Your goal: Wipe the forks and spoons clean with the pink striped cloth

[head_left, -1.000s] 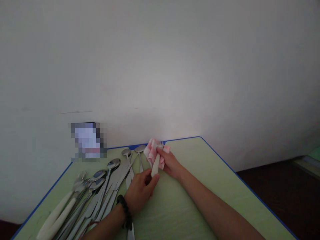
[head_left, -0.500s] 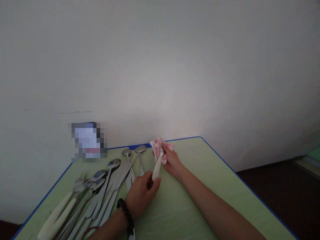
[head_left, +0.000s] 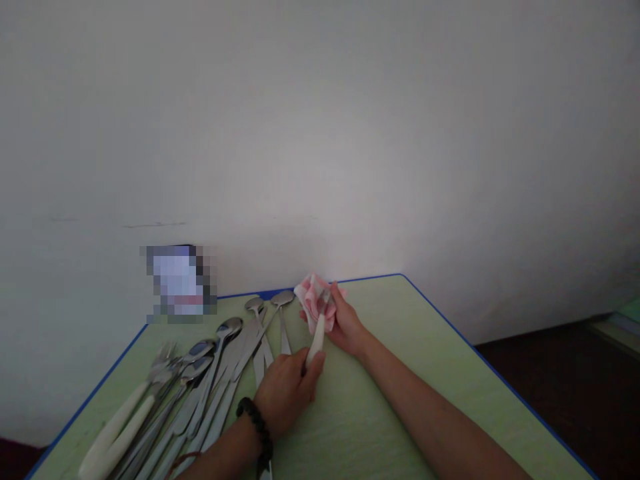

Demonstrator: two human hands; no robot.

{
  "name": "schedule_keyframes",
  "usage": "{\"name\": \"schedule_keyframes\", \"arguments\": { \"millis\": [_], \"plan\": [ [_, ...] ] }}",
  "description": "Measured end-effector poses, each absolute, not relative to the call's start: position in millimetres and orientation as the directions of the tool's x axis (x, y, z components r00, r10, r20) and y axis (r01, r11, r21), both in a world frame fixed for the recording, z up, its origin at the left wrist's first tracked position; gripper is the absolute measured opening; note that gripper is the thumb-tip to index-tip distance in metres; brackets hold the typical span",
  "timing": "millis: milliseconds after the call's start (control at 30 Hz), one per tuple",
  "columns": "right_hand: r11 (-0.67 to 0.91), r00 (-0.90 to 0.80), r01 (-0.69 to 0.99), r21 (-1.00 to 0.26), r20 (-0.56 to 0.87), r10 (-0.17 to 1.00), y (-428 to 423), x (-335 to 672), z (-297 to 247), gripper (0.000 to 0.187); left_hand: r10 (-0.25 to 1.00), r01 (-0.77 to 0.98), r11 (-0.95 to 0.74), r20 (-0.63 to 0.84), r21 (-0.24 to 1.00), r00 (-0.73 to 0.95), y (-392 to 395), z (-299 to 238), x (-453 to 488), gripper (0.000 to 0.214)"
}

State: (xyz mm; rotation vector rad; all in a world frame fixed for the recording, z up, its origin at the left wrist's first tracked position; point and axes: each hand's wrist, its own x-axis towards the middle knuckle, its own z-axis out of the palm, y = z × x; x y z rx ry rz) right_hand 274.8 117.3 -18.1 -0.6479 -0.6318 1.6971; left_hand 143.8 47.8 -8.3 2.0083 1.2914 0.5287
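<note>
My left hand (head_left: 289,389), with a dark bead bracelet on the wrist, is closed round the white handle of a piece of cutlery (head_left: 317,338). The metal end of that piece is wrapped in a pink and white cloth (head_left: 313,301), so I cannot tell whether it is a fork or a spoon. My right hand (head_left: 345,323) grips the cloth around that end. Both hands are above the green table (head_left: 425,373), near its far edge.
Several spoons, knives and forks (head_left: 210,373) lie fanned out on the table's left half, some with white handles (head_left: 117,430). A blurred-out object (head_left: 177,283) stands at the back left against the white wall. The table's blue right edge drops to dark floor.
The cutlery piece has shifted slightly right and toward me with both hands. The right hand's grip has turned on the cloth around the metal end.
</note>
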Motion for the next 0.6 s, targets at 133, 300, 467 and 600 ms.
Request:
{"name": "schedule_keyframes", "arguments": {
  "millis": [133,300,467,600],
  "plan": [
    [-0.253,-0.285,-0.680,-0.688,-0.070,0.956,115,275,-16,0.043,0.889,0.586,-0.249,-0.059,0.771,0.455,47,-10,142,0.052],
    [-0.242,-0.248,-0.643,-0.727,-0.101,0.963,116,278,-24,0.027,0.892,0.484,-0.194,-0.052,0.853,0.448,49,-18,140,0.054],
    [-0.186,-0.241,-0.586,-0.789,-0.049,0.969,113,275,-23,0.030,0.905,0.359,-0.134,-0.034,0.924,0.424,52,-19,140,0.043],
    [-0.169,-0.266,-0.539,-0.825,-0.024,0.964,111,271,-20,0.036,0.904,0.358,-0.152,-0.017,0.921,0.428,54,-18,140,0.042]
  ]
}}
